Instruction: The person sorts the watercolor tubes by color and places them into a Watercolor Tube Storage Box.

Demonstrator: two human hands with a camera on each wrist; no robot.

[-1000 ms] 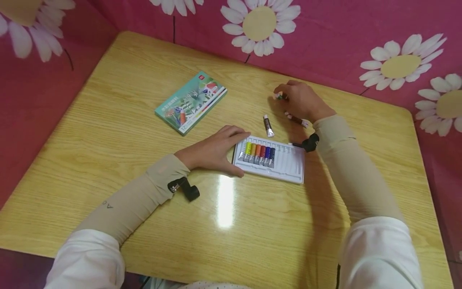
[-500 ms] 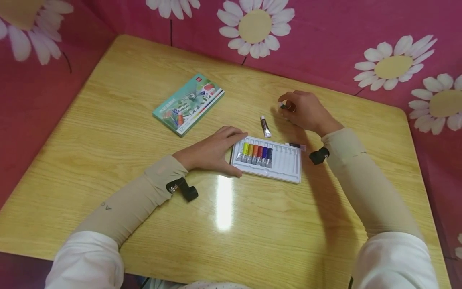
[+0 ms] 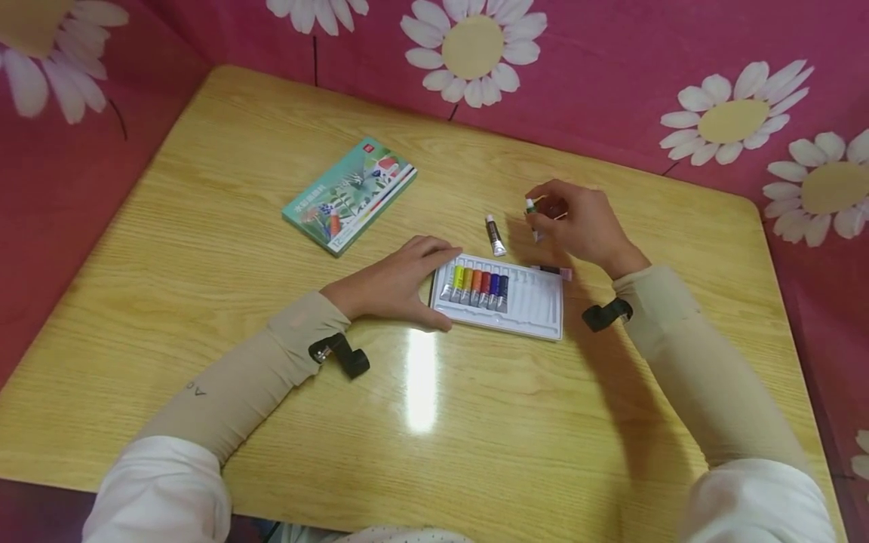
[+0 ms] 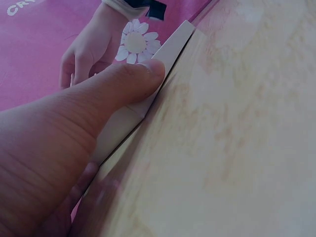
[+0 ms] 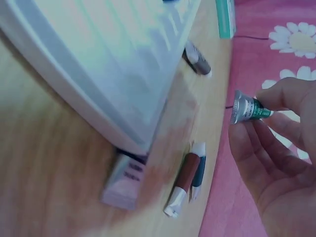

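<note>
My left hand [image 3: 397, 283] grips the left end of a white plastic paint tray [image 3: 536, 305], thumb on the near edge and fingers on the far edge. Several paint tubes [image 3: 479, 286], yellow through red to dark blue, fill the tray's left part; grooves show bare on its right. Beyond the tray's far right side, my right hand [image 3: 587, 226] pinches a small green paint tube [image 5: 253, 111] between thumb and fingertips, raised above the table with its white cap up in the head view. The left wrist view shows the left thumb [image 4: 128, 81] against the tray's side wall.
A dark paint tube [image 3: 495, 235] lies behind the tray, and another [image 3: 560, 273] sits at its far right edge. In the right wrist view, a brown tube [image 5: 184, 180] lies beside a dark teal one [image 5: 198, 175]. A green paint box [image 3: 349, 196] rests at the back left.
My right hand has picked the green paint tube up from the table, drawn it nearer the tray and turned it cap up. The left hand keeps its place on the tray.
</note>
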